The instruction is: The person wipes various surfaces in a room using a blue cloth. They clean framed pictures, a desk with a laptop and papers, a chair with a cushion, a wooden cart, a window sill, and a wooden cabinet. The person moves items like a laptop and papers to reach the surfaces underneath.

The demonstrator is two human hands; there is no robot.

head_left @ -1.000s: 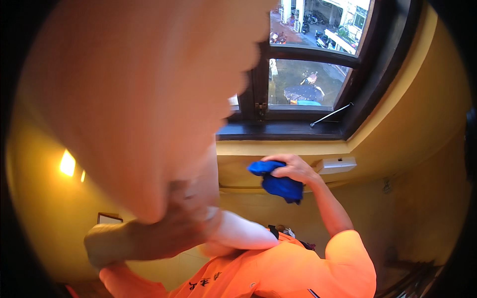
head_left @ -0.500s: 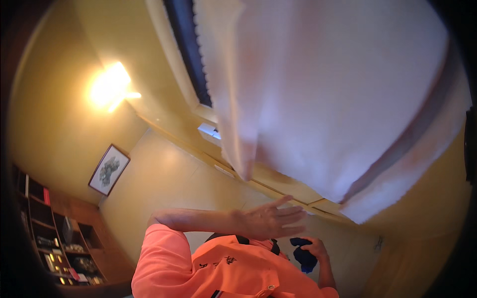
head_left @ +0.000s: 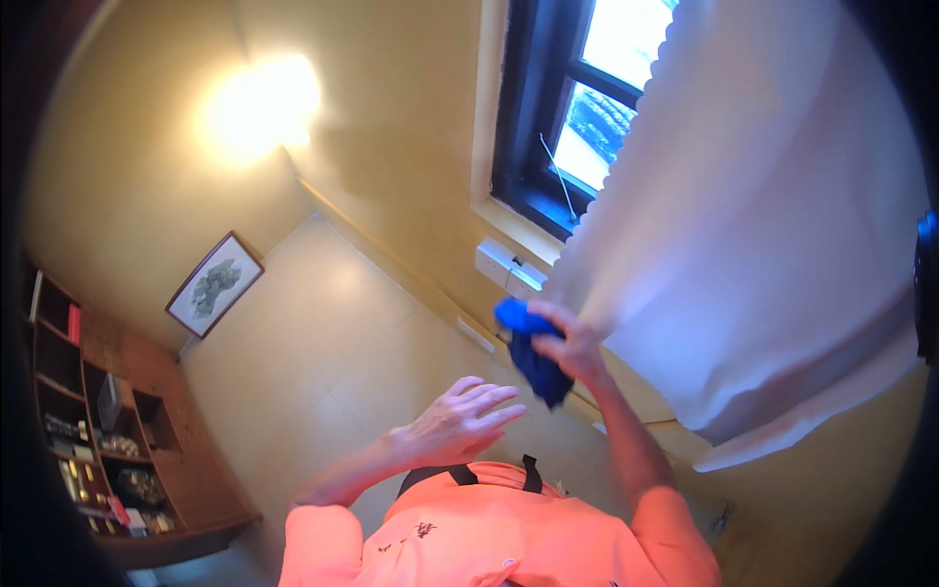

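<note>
My right hand (head_left: 577,347) is raised at the centre, closed around a crumpled dark blue cloth (head_left: 538,357) that hangs from the fingers. Just beside and behind that hand is the lower left part of a pale curtain (head_left: 743,254) with a scalloped edge; whether the hand touches it I cannot tell. My left hand (head_left: 465,421) is held in front of my chest, lower and to the left of the cloth. Its fingers are stretched out and hold nothing.
Left of the curtain is a dark-framed window (head_left: 543,147). A white socket box (head_left: 509,264) sits on the wall below it. Wooden shelves (head_left: 108,421) with small objects stand at far left, near a framed picture (head_left: 215,284) and a bright lamp (head_left: 264,108).
My right hand has risen with the blue cloth from beside my waist to the curtain. The curtain's edge now lies farther right in view, with more window showing. My left hand has shifted left.
</note>
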